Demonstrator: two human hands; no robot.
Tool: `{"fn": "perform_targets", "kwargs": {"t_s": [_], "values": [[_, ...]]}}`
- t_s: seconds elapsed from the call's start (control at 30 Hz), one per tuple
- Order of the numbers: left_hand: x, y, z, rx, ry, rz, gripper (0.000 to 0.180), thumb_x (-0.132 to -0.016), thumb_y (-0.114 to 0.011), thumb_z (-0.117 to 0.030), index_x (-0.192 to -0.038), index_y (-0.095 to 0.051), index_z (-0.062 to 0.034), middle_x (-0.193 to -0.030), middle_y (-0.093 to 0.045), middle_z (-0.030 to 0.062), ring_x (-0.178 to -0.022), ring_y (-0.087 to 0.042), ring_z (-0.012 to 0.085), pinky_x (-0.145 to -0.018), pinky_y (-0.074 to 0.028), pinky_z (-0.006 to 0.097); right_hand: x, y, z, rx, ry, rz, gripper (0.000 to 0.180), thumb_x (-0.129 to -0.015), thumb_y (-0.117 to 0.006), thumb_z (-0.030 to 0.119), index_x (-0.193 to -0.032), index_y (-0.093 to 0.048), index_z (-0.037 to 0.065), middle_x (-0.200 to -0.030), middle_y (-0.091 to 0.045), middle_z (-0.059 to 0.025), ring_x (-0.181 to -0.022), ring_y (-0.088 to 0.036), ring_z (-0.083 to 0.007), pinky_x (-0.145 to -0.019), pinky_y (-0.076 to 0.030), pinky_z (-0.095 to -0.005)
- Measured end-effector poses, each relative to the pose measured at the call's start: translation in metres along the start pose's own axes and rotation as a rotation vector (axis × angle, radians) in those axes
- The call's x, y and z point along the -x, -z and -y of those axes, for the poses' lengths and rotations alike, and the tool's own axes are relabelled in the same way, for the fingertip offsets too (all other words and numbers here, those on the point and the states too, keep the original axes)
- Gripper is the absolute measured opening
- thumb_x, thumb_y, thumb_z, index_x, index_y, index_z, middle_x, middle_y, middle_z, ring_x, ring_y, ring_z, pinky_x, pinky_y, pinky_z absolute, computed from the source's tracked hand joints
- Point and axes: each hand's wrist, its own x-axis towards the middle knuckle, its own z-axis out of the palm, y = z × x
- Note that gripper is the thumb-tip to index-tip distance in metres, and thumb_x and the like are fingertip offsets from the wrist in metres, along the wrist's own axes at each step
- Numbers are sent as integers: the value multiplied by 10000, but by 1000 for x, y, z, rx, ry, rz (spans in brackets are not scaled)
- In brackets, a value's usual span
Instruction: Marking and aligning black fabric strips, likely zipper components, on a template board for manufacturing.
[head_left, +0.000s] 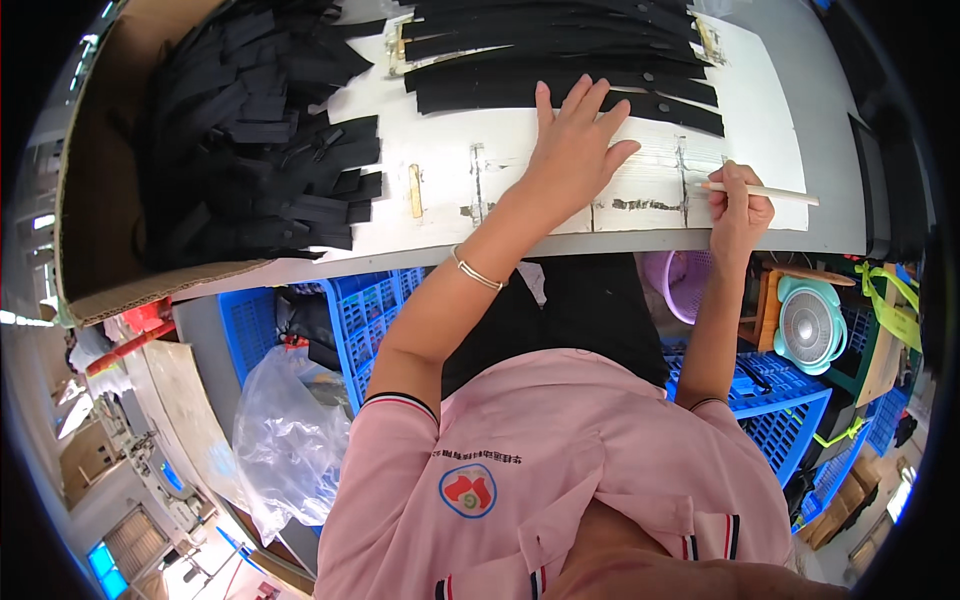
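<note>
My left hand (577,148) lies with its fingers spread, the fingertips resting on the nearest of several black fabric strips (470,90). These strips lie side by side across a white board (530,150), and small dark round spots show near their right ends. Held in the fingers of my right hand (740,205) is a slim white pencil (785,193), its tip pointing left. That hand is at the board's near right part, beside a dark marked line (684,180) and just in front of the strips.
An open cardboard box (95,190) with a heap of black strips (250,120) stands on the left. The grey table (800,90) ends close to my body. Below are blue plastic crates (365,320), a purple basket (682,285), a small fan (808,325) and a clear plastic bag (290,430).
</note>
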Motion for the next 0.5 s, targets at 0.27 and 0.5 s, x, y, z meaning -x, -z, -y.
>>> {"fn": "perform_targets", "kwargs": {"t_s": [0.27, 0.5], "values": [[86, 80, 24, -199, 203, -81, 368, -948, -623, -126, -1311, -681, -106, -1461, -572, 144, -1462, -411, 348, -1244, -161, 541, 0, -5, 5, 9, -20, 14, 224, -1006, -660, 164, -854, -741, 19, -700, -641, 8, -559, -457, -8, -495, -327, -170], [143, 154, 72, -520, 426, -243, 215, -896, -685, -83, -1099, -751, -102, -1384, -638, 113, -1379, -498, 336, -1195, -245, 539, 1, -6, 7, 39, -44, 62, 226, -1009, -668, 170, -855, -741, 22, -704, -639, 16, -584, -462, -5, -509, -321, -179]]}}
